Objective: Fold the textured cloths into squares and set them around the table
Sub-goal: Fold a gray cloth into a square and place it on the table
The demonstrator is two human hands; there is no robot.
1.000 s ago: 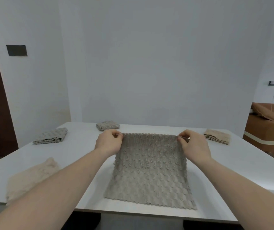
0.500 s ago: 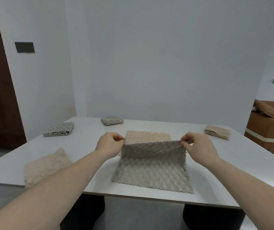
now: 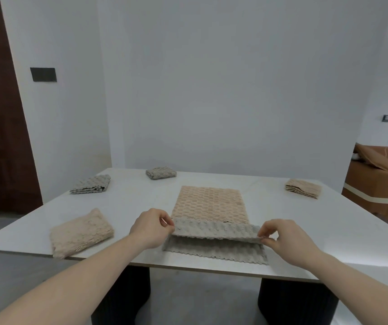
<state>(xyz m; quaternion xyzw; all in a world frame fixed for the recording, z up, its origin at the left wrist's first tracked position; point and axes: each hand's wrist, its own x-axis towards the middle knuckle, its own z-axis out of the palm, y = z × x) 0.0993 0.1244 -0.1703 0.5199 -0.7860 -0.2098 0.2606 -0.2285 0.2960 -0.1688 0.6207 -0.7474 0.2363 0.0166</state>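
A grey textured cloth (image 3: 216,248) lies at the near edge of the white table (image 3: 305,226), its far half doubled over toward me. My left hand (image 3: 149,227) pinches the folded-over edge at its left corner. At the right corner my right hand (image 3: 284,239) pinches the same edge. That edge hovers just above the lower layer. A beige cloth (image 3: 209,202) lies flat and unfolded just behind the grey one.
Folded cloths sit around the table: a beige one (image 3: 80,233) near left, a grey one (image 3: 90,184) far left, a grey one (image 3: 160,172) at the back, a beige one (image 3: 303,188) far right. A brown sofa (image 3: 380,184) stands to the right.
Both hands have brought the grey cloth's far edge toward me and down, folding it in half. This uncovered the beige cloth behind it.
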